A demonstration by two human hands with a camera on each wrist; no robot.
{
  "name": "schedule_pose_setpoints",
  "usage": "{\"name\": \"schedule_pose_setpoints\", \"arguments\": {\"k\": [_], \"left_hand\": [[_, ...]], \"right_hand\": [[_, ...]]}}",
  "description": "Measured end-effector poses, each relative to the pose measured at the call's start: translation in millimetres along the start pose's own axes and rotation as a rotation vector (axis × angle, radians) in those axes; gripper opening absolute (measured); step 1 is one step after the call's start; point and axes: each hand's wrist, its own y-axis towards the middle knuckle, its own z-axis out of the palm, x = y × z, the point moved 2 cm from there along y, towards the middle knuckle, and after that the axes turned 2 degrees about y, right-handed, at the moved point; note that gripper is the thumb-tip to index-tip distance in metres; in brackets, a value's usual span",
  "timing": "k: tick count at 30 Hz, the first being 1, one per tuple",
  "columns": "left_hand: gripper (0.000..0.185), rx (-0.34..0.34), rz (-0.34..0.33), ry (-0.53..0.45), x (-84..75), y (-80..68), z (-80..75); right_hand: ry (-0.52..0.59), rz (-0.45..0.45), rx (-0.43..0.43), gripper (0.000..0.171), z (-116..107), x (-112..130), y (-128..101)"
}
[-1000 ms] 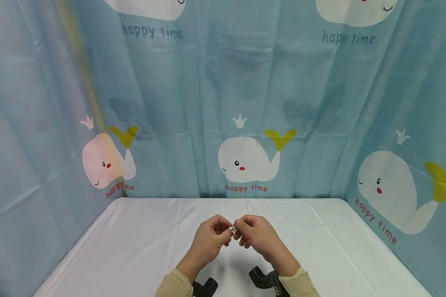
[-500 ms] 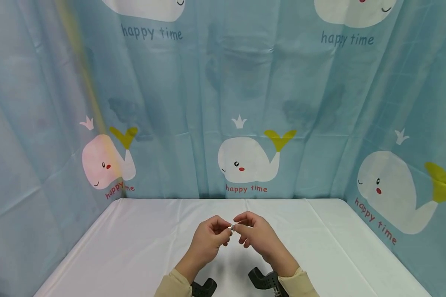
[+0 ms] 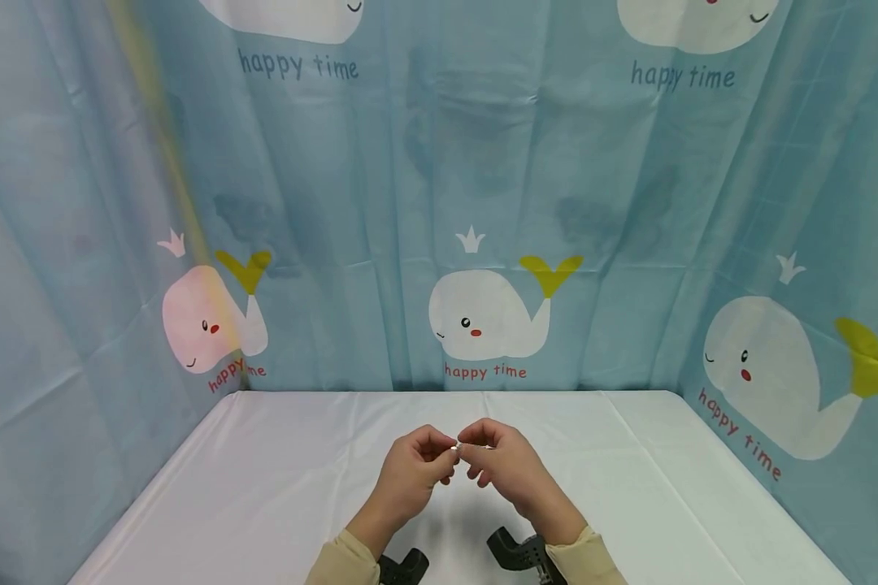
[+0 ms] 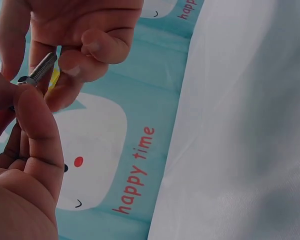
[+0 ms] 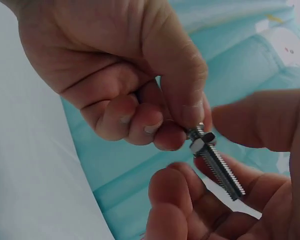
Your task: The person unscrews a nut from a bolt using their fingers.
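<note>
A metal bolt (image 5: 223,172) with a threaded shank carries a hex nut (image 5: 199,145). My left hand (image 3: 410,467) pinches the bolt's end beyond the nut between thumb and forefinger; those fingertips hide that end. The free shank (image 4: 43,68) points toward my right hand (image 3: 510,465). In the right wrist view, the right thumb (image 5: 255,120) is blurred and stands a little off the nut, with the other fingers spread around the shank. A gap shows between that thumb and the nut; whether the right forefinger touches the nut, I cannot tell.
Both hands are above a white-covered table (image 3: 249,487). A blue curtain (image 3: 380,179) printed with whales hangs behind and at both sides. Black wrist mounts (image 3: 518,549) sit beneath the beige sleeves (image 3: 588,561).
The right fingers have lifted and spread, and the right thumb has shifted slightly left along the bolt. My left hand keeps its pinch almost unmoved.
</note>
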Motion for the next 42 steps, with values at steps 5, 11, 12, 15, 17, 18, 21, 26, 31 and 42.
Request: {"name": "schedule_pose_setpoints", "arguments": {"k": [5, 11, 12, 15, 17, 18, 21, 26, 31, 42], "left_hand": [[0.008, 0.001, -0.005, 0.013, 0.5, -1.3, 0.7], [0.007, 0.001, -0.011, 0.0, 0.1, -0.6, 0.2], [0.007, -0.001, -0.009, -0.002, 0.0, -0.4, -0.1], [0.007, -0.007, -0.006, -0.004, -0.3, 0.4, -0.7], [0.007, -0.007, -0.009, -0.003, 0.4, 0.8, -0.9], [0.008, -0.006, -0.012, -0.002, 1.0, 1.0, -0.9], [0.008, -0.007, -0.019, -0.003, 2.9, 1.3, -0.7], [0.008, -0.008, -0.018, -0.016, 2.8, 0.8, 0.4], [0.008, -0.008, -0.018, -0.016, 1.8, 0.5, 1.4], [0.008, -0.012, -0.019, -0.009, 3.2, 1.4, 1.0]], "right_hand": [[-0.023, 0.006, -0.01, 0.021, 0.4, -1.4, -1.2], [-0.059, -0.034, -0.018, 0.018, -0.7, 0.3, 0.5], [-0.055, -0.033, -0.016, 0.019, -0.7, 0.3, 0.9], [-0.036, -0.023, -0.007, 0.022, -1.0, 0.6, 1.1], [-0.032, -0.014, -0.003, 0.021, -1.1, 0.4, 0.8], [-0.034, -0.013, 0.001, 0.021, -1.0, 0.4, 0.6], [-0.055, -0.023, 0.003, 0.015, -0.8, 0.8, 0.1], [-0.057, -0.043, -0.008, 0.023, -1.4, 1.5, -1.2], [-0.026, -0.029, -0.009, 0.025, -2.6, -0.2, -2.2], [-0.037, -0.037, -0.009, 0.02, -3.7, 4.1, -2.1]]}}
